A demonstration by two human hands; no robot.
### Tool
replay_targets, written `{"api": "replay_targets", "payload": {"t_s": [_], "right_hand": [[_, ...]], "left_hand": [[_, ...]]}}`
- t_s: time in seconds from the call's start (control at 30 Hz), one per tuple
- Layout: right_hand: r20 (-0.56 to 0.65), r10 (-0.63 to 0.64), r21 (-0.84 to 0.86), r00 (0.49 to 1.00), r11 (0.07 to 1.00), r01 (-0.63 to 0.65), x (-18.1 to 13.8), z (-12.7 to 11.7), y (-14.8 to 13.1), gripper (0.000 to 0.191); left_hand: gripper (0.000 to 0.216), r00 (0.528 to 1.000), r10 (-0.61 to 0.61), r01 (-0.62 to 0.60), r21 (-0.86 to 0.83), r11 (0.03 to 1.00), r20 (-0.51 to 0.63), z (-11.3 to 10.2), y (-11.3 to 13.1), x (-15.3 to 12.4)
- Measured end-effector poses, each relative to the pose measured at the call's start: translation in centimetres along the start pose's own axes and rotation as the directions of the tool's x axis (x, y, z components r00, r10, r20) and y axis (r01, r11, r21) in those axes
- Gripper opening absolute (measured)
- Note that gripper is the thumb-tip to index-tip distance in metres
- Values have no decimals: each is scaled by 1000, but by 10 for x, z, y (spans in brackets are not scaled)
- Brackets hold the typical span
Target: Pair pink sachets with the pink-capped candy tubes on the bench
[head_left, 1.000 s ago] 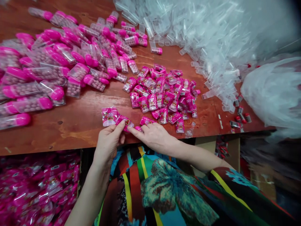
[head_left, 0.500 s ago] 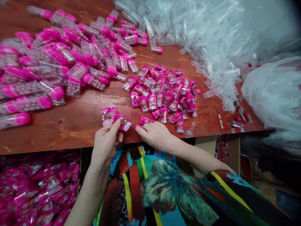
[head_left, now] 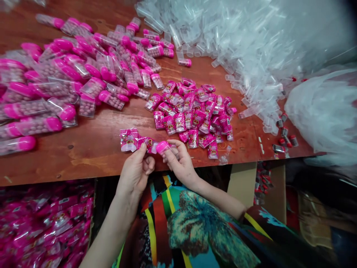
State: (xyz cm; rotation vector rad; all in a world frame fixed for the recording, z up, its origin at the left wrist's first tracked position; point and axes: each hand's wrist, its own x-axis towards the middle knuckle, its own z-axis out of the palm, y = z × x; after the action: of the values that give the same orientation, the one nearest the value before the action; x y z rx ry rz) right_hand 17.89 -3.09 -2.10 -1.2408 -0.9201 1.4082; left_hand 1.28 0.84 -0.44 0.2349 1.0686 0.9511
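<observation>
My left hand (head_left: 136, 167) pinches a printed pink wrapper (head_left: 145, 142) between thumb and curled fingers at the table's front edge. A second pink wrapper (head_left: 128, 139) lies flat just left of it. In my right hand (head_left: 180, 162) is a small clear bottle of pale pink candy balls with a bright pink cap (head_left: 162, 147). Its cap end points left, close to the right end of the pinched wrapper; whether they touch I cannot tell. Fingers hide much of the bottle's body. Behind my right hand sits a heap of wrapped pink bottles (head_left: 192, 108).
Unwrapped candy bottles (head_left: 92, 67) with pink caps spread over the left of the wooden table (head_left: 92, 149). Empty clear tubes (head_left: 223, 33) pile up at back right, near a white plastic bag (head_left: 320, 111). Pink packs (head_left: 44, 223) fill the space below left; a cardboard box (head_left: 242, 182) stands below right.
My right hand has lifted and turned with the bottle, bringing its pink cap up beside the wrapper. My left hand has shifted slightly right, drawing the wrapper away from the one lying flat.
</observation>
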Motion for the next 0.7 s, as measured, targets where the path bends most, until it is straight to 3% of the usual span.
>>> {"api": "replay_targets", "payload": {"t_s": [0.3,0.53,0.6,0.7], "right_hand": [[148,-22,14,989,1000,20,-6,5,15,67],[269,174,118,947,970,-212,0,-4,7,74],[263,124,25,957,990,-135,1,-8,5,70],[207,-18,-265,978,961,74,1,-10,3,66]], "left_hand": [[62,995,22,-27,57,998,102,8,-5,-8],[69,985,-50,33,101,994,166,4,-6,-8],[67,986,-46,29,106,994,160,4,-9,-8],[67,992,-21,9,97,995,127,5,-15,-9]]}}
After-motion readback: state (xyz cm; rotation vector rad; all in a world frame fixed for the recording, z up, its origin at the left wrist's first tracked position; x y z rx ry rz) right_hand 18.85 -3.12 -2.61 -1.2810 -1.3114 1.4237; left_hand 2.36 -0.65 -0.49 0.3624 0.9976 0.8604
